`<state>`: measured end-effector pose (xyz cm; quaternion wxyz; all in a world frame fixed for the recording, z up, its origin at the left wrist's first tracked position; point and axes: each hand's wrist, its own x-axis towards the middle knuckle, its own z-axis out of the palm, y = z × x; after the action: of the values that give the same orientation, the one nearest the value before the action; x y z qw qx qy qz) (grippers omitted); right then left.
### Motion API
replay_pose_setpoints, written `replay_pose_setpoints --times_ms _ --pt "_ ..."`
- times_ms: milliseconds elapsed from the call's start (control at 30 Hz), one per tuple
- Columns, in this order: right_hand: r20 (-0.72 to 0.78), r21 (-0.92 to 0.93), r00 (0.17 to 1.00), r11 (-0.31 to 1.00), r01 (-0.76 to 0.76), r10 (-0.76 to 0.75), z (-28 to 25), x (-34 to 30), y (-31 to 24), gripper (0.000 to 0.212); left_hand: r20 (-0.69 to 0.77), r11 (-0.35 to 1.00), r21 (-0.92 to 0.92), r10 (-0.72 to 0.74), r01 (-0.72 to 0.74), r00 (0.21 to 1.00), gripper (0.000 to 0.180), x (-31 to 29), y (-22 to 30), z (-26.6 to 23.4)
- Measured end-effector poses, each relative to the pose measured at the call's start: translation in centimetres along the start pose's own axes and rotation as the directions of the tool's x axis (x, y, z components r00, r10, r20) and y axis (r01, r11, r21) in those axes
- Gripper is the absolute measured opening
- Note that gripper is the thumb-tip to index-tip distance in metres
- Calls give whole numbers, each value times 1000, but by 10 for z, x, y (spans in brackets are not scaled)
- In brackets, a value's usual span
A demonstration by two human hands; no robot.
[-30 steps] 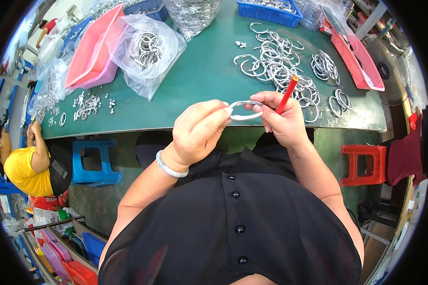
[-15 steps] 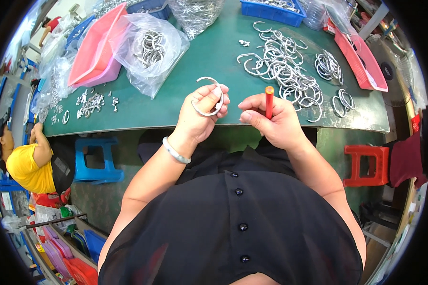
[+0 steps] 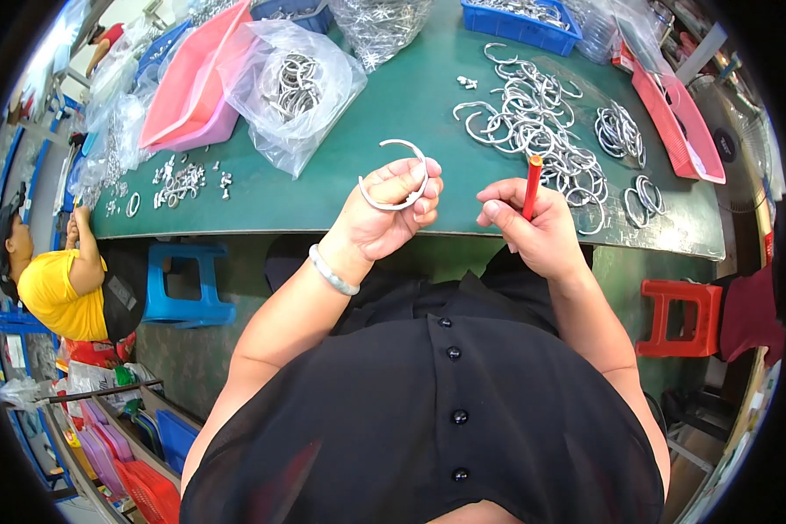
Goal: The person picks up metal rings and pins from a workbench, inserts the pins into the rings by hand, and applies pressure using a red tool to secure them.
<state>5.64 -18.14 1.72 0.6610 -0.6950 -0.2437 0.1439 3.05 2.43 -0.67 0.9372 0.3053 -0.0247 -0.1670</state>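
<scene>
Over the near edge of the table, my left hand [image 3: 391,208] is closed with thumb and fingers pinching an open silver metal ring [image 3: 423,159], C-shaped with its gap toward the left. Beside it, apart from the ring, my right hand [image 3: 540,225] is closed round a slim red stick [image 3: 533,190] with a yellowish upper end. The stick stands nearly upright; its lower part is hidden in my fist, so its exact kind cannot be told. Beyond my right hand lies a tangled heap of similar open rings [image 3: 543,133].
The green table [image 3: 410,105] carries smaller ring piles [image 3: 618,135], loose metal bits [image 3: 182,182], a clear bag of rings [image 3: 271,140], pink trays [image 3: 192,74] and a blue bin [image 3: 520,26]. Blue [image 3: 188,284] and red stools [image 3: 679,319] flank me. A person in yellow [image 3: 61,293] sits left.
The whole view has shifted slightly, with the table sliding rightward in it. My right hand has drawn a little away from the left, and the red stick leans a bit more. Both grips stay.
</scene>
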Motion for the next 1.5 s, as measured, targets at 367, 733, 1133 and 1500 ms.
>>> replay_pose_setpoints --times_ms 367,733,1133,1500 --pt "-232 -468 956 882 52 -180 -63 4 4 11 166 -149 986 879 -73 447 16 -1 135 -1" --pt "-410 -537 899 837 -103 -152 -93 3 10 13 496 -660 748 627 70 601 15 36 102 21" --pt "-385 -540 901 840 -45 -199 -99 -8 18 12 379 -721 667 111 -188 919 13 116 -13 18" --pt "-412 -530 891 846 -66 -188 -109 -17 14 10 163 -13 986 218 -164 962 5 112 -1 27"
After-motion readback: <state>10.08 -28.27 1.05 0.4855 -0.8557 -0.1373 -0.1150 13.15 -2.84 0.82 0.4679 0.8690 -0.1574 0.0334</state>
